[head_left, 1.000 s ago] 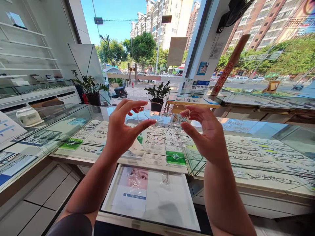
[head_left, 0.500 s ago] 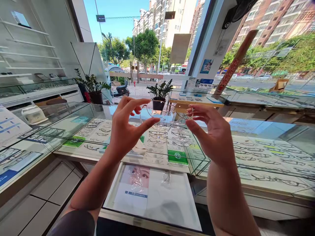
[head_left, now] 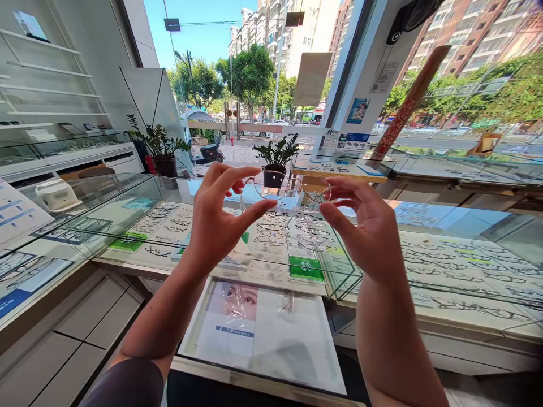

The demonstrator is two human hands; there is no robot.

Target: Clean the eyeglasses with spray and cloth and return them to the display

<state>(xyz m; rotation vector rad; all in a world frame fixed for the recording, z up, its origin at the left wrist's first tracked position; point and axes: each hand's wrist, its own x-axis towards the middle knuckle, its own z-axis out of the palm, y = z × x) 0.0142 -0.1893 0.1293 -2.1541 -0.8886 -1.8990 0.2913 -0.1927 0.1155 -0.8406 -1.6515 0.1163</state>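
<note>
A pair of thin-rimmed round eyeglasses [head_left: 292, 175] is held up in front of me, over the glass display counter. My left hand [head_left: 223, 212] grips the left rim between thumb and fingers. At the other side, my right hand [head_left: 362, 220] pinches the right rim, its fingertips around the outer edge. Both lenses are clear, and a thin temple arm slants down below the rims. Beneath the glasses, rows of spectacle frames [head_left: 271, 233] lie inside the counter.
Below my hands a pulled-out drawer or tray [head_left: 297, 345] holds a printed leaflet [head_left: 233, 314] and a clear plastic wrapper. A green card [head_left: 306, 268] lies in the counter. Potted plants [head_left: 275, 155] stand behind it. A white device [head_left: 57, 195] sits at left.
The eyeglasses and both hands stay nearly in place, with the rims tilted very slightly. The camera view has shifted slightly.
</note>
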